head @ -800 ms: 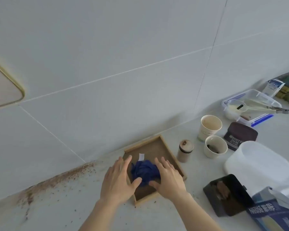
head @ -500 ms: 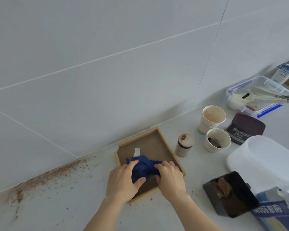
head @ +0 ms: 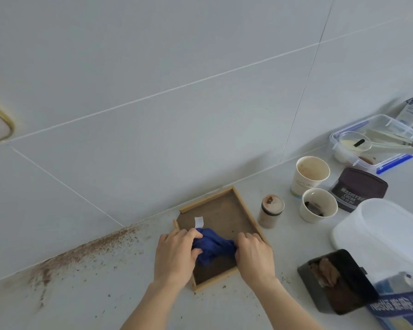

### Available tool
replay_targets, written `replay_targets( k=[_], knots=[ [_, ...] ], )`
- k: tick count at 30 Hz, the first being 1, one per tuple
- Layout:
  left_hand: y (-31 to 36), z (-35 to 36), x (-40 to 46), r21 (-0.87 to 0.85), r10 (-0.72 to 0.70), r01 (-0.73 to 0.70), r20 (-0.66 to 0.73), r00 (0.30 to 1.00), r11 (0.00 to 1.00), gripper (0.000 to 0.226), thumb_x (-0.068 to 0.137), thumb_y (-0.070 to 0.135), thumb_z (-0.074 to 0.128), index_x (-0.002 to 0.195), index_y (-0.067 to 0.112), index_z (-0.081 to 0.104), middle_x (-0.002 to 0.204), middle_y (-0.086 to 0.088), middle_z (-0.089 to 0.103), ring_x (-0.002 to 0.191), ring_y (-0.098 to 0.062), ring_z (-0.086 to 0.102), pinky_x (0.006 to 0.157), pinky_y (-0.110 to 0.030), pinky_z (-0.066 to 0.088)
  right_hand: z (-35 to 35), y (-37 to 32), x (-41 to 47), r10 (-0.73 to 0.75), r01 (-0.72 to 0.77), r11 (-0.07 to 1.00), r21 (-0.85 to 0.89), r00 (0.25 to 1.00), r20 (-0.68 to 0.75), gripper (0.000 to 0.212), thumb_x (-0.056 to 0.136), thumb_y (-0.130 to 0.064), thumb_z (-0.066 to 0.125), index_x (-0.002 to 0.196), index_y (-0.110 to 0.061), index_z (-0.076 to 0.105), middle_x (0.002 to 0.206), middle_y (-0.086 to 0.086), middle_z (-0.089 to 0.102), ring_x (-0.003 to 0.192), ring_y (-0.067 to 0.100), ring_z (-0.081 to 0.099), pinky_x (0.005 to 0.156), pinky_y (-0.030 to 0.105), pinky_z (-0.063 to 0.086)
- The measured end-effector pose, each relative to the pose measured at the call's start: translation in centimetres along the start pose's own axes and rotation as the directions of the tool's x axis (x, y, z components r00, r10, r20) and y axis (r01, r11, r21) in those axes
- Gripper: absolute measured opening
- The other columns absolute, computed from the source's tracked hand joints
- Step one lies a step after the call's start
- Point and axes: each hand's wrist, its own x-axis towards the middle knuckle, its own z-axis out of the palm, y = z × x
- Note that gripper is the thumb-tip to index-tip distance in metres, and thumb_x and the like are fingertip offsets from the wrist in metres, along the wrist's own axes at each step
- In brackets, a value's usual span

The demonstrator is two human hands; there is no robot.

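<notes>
Both hands, flat over the blue cloth point(head: 211, 246) moments ago, now grip it. The left hand point(head: 174, 256) and right hand point(head: 254, 254) curl round its ends in the wooden tray point(head: 227, 210), probably readying a wipe.

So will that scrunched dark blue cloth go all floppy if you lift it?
Probably floppy: the scrunched dark blue cloth bunches in soft folds between the left hand and right hand. Likely light too, being a small wad. It shouldn't slide away; both hands pinch it in the brown wooden-rimmed tray.
</notes>
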Motion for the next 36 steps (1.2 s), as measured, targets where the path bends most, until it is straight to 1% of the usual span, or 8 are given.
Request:
replay_targets(
  k=[10,17,20,23,27,30,34,36],
  knots=[
    [-3.5,-9.3,-1.4,0.150,0.033,-0.019,-0.086,0.996,0.989,0.029,0.099,0.029,0.053,0.123,0.040,0.063,0.111,0.016,0.071,0.111,-0.015,0.058,0.095,-0.030,0.036,-7.3,-4.1,-0.9,-0.079,0.084,0.996,0.015,0.974,-0.212,0.020,0.093,-0.011,0.066,0.108,-0.020,0.056,0.108,-0.001,0.066,0.100,0.022,0.060,0.069,0.032,0.051],
    [-6.8,-17.1,-4.2,0.119,0.055,-0.027,-0.241,0.969,0.993,0.029,0.102,0.032,0.050,0.124,0.042,0.065,0.110,0.015,0.072,0.111,-0.014,0.059,0.097,-0.030,0.037,-13.7,-10.4,-3.6,-0.125,0.153,0.986,0.071,0.944,-0.306,0.028,0.092,-0.006,0.055,0.115,-0.020,0.055,0.110,0.000,0.062,0.094,0.025,0.058,0.072,0.029,0.033],
    [-8.9,-20.8,-6.0,0.060,0.055,-0.036,-0.338,0.940,0.998,0.028,0.103,0.033,0.051,0.123,0.044,0.067,0.104,0.014,0.073,0.107,-0.014,0.060,0.093,-0.030,0.037,-16.7,-14.4,-4.9,-0.116,0.180,0.969,0.170,0.936,-0.332,0.028,0.092,-0.002,0.052,0.115,-0.018,0.055,0.108,0.003,0.060,0.082,0.027,0.053,0.068,0.033,0.038],
    [-11.4,-24.6,-7.7,-0.016,0.037,-0.050,-0.445,0.895,0.999,0.025,0.102,0.034,0.054,0.119,0.044,0.070,0.095,0.013,0.073,0.099,-0.016,0.061,0.085,-0.028,0.033,-19.3,-18.7,-5.9,-0.120,0.233,0.927,0.294,0.926,-0.357,0.024,0.093,-0.001,0.049,0.109,-0.015,0.058,0.103,0.006,0.064,0.088,0.032,0.058,0.071,0.039,0.047],
    [-14.4,-29.0,-9.8,-0.106,-0.004,-0.062,-0.537,0.844,0.992,0.025,0.100,0.035,0.058,0.118,0.045,0.071,0.095,0.014,0.075,0.098,-0.016,0.063,0.083,-0.028,0.034,-22.2,-23.9,-7.2,-0.090,0.309,0.775,0.551,0.917,-0.388,0.019,0.100,-0.004,0.046,0.099,-0.017,0.060,0.078,0.000,0.071,0.080,0.031,0.066,0.070,0.040,0.054],
    [-16.2,-31.7,-11.0,-0.242,-0.075,-0.094,-0.607,0.791,0.966,0.028,0.095,0.035,0.065,0.119,0.047,0.073,0.098,0.017,0.077,0.097,-0.012,0.066,0.079,-0.024,0.040,-23.9,-27.6,-8.3,-0.067,0.335,0.646,0.686,0.920,-0.386,0.016,0.103,-0.011,0.049,0.099,-0.020,0.062,0.087,0.003,0.072,0.075,0.025,0.070,0.065,0.039,0.057],
    [-17.9,-34.2,-12.0,-0.337,-0.134,-0.133,-0.660,0.739,0.932,0.024,0.096,0.040,0.067,0.119,0.046,0.073,0.099,0.020,0.073,0.099,-0.009,0.065,0.073,-0.022,0.040,-25.7,-32.1,-9.5,-0.057,0.317,0.414,0.853,0.944,-0.324,0.011,0.103,-0.010,0.055,0.100,-0.015,0.065,0.100,0.020,0.075,0.096,0.040,0.073,0.092,0.057,0.061],
    [-18.4,-35.2,-12.2,-0.381,-0.149,-0.177,-0.687,0.712,0.907,0.021,0.097,0.040,0.067,0.117,0.044,0.073,0.099,0.022,0.067,0.099,-0.008,0.064,0.072,-0.017,0.040,-26.6,-33.9,-10.2,-0.080,0.287,0.291,0.913,0.958,-0.276,0.008,0.103,-0.011,0.058,0.104,-0.009,0.066,0.104,0.021,0.077,0.103,0.039,0.073,0.094,0.055,0.061]
  ],
)
